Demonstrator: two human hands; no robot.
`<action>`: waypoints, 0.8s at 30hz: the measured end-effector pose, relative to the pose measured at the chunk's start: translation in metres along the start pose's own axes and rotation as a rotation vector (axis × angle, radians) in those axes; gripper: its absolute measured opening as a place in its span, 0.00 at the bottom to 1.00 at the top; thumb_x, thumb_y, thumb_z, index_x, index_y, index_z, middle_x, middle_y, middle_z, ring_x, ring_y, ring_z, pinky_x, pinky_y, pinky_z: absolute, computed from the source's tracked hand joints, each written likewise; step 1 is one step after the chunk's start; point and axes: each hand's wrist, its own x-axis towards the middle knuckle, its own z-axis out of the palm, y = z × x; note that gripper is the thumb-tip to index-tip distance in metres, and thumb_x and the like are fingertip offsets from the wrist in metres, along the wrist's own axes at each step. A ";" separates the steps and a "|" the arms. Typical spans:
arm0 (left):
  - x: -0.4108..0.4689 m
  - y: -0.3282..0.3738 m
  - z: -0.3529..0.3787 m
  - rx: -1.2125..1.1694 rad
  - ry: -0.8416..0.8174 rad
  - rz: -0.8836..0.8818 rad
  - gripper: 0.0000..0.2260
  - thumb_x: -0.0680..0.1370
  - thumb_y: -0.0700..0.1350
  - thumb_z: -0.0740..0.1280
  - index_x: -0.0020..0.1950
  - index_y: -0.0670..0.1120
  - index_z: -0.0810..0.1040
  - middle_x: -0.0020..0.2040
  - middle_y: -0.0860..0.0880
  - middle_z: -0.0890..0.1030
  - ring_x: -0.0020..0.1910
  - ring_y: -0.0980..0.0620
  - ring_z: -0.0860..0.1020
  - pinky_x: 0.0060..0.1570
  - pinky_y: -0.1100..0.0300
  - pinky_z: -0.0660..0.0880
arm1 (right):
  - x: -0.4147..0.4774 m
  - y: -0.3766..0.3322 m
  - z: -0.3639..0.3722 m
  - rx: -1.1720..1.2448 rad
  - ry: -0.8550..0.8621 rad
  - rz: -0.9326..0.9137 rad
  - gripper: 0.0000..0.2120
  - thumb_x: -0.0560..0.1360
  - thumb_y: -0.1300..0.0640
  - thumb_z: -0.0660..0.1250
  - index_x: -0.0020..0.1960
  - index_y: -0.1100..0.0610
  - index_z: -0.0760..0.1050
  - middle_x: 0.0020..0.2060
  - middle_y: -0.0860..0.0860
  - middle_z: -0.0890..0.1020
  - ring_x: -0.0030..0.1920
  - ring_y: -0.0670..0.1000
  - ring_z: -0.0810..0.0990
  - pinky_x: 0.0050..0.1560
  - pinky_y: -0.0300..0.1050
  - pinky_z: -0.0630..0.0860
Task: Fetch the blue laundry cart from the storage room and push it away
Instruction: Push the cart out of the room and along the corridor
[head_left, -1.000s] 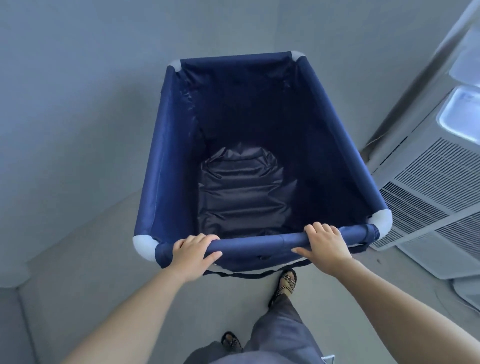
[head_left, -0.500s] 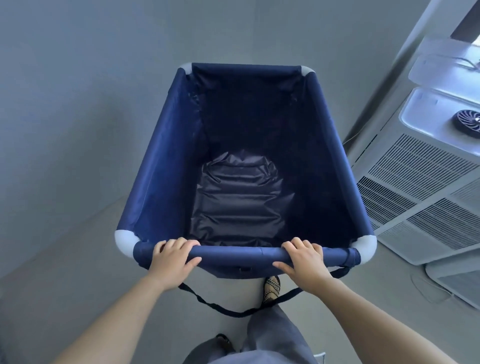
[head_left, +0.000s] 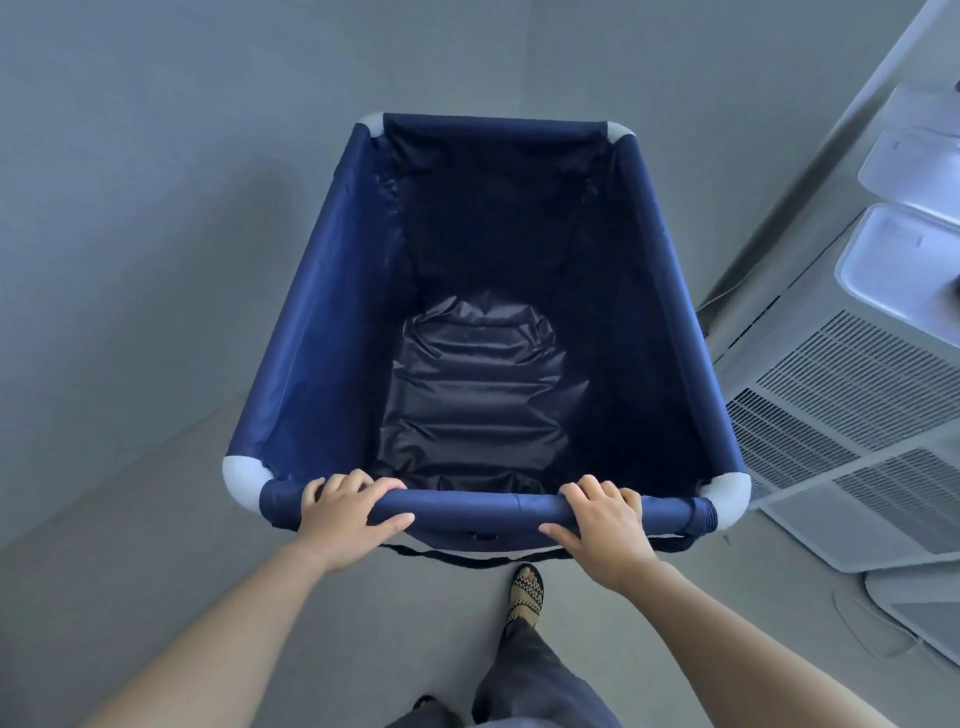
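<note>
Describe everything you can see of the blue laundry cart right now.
The blue laundry cart is a deep, open-topped bin of navy fabric that looks like nylon, slung on a tubular rim with pale grey corner joints. It stands upright on the grey floor and looks empty; only its wrinkled, shiny liner shows at the bottom. The left hand and right hand both grip the near rim bar. A dark strap hangs loose below that bar. White vented units stand close to its right side.
</note>
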 end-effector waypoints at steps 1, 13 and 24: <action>0.006 0.002 -0.002 -0.005 0.009 -0.007 0.16 0.73 0.68 0.57 0.59 0.68 0.69 0.52 0.58 0.70 0.59 0.54 0.67 0.68 0.52 0.51 | 0.008 0.003 -0.003 -0.006 -0.010 -0.003 0.25 0.74 0.33 0.53 0.63 0.48 0.67 0.54 0.47 0.73 0.54 0.51 0.71 0.60 0.49 0.63; 0.080 0.026 -0.026 -0.059 0.081 -0.053 0.14 0.78 0.59 0.59 0.63 0.63 0.70 0.60 0.61 0.71 0.63 0.56 0.67 0.69 0.48 0.51 | 0.117 0.012 -0.036 -0.024 -0.079 -0.220 0.25 0.75 0.34 0.53 0.62 0.50 0.66 0.56 0.48 0.73 0.54 0.53 0.72 0.54 0.50 0.67; 0.126 0.044 -0.031 -0.076 0.054 -0.059 0.18 0.79 0.54 0.58 0.68 0.63 0.61 0.62 0.59 0.67 0.67 0.54 0.60 0.72 0.43 0.45 | 0.175 0.019 -0.044 -0.159 -0.024 -0.236 0.22 0.77 0.37 0.51 0.59 0.52 0.67 0.53 0.49 0.74 0.51 0.54 0.73 0.49 0.49 0.66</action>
